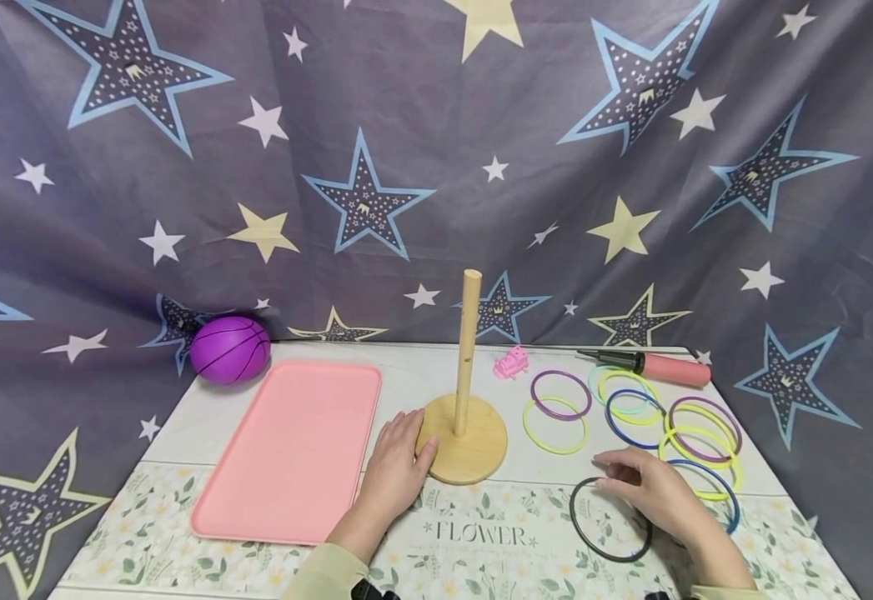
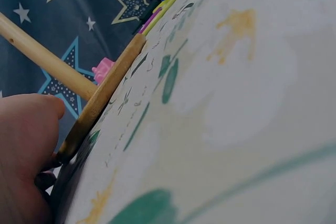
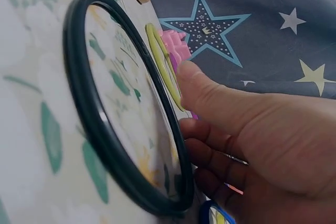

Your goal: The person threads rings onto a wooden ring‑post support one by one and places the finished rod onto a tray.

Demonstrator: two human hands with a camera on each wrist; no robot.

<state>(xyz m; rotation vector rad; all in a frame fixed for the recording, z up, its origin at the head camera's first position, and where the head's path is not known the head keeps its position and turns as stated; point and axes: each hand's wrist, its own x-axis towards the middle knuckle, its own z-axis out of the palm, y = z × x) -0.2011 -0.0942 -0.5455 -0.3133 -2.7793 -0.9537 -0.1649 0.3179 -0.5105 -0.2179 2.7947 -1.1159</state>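
A wooden ring-toss stand, a round base with an upright peg [image 1: 467,350], stands mid-table. My left hand [image 1: 393,467] holds the left edge of its base [image 1: 474,454], thumb on top, other fingers along the rim. In the left wrist view, the left hand [image 2: 26,150] partly hides that edge. A black ring [image 1: 573,512] lies on the table at front right. My right hand [image 1: 654,492] is at its upper right edge. In the right wrist view the right hand [image 3: 262,140] has its thumb apart from the black ring [image 3: 84,87] and its bent fingers close beside the rim; contact is unclear.
A pink tray [image 1: 293,450] lies left, with a purple ball [image 1: 230,350] behind it. Several coloured rings [image 1: 560,374] lie at right, some overlapping. A small pink toy [image 1: 511,363] and a hand pump [image 1: 672,369] are near the star-patterned curtain [image 1: 406,100] at the back.
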